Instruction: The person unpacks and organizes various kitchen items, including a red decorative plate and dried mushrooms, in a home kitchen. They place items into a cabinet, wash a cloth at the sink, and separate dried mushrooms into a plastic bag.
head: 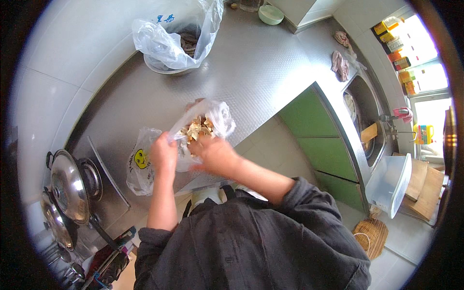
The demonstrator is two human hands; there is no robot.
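Note:
A clear plastic bag (223,116) lies opened on the steel counter, with pale tan dried pieces (197,128), perhaps dried mushrooms, showing in its mouth. My left hand (165,154) is closed on the bag's left edge. At the near side of the pieces is my right hand (214,154), blurred, its fingertips among or against them; whether it grips any cannot be told. Beside my left hand lies another clear plastic bag with a yellow smiley face (140,158). Farther back, a white plastic bag (159,47) lines a bowl and holds dark pieces (188,43).
Lidded metal pans (69,186) stand on the stove at left. A pale green bowl (271,14) is at the back. On the right are cloths (340,66), a sink (366,108) with things in it, a clear plastic bin (388,185) and wooden boards (427,192). The counter's front edge runs close by.

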